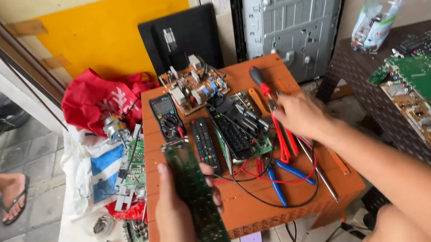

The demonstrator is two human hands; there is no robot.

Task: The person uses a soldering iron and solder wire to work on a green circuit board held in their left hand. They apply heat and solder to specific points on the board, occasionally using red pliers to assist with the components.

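Fingers [162,179] of my left hand [177,222] wrap around a long green circuit board [199,200], thumb on its right edge, holding it upright above the near edge of the orange counter [254,208]. My right hand [300,115] reaches over the counter, fingers curled onto a red-handled tool [281,139], near a black remote [205,143] and blue-handled pliers [284,177].

Long green circuit board [200,206], upright in left hand [177,222].
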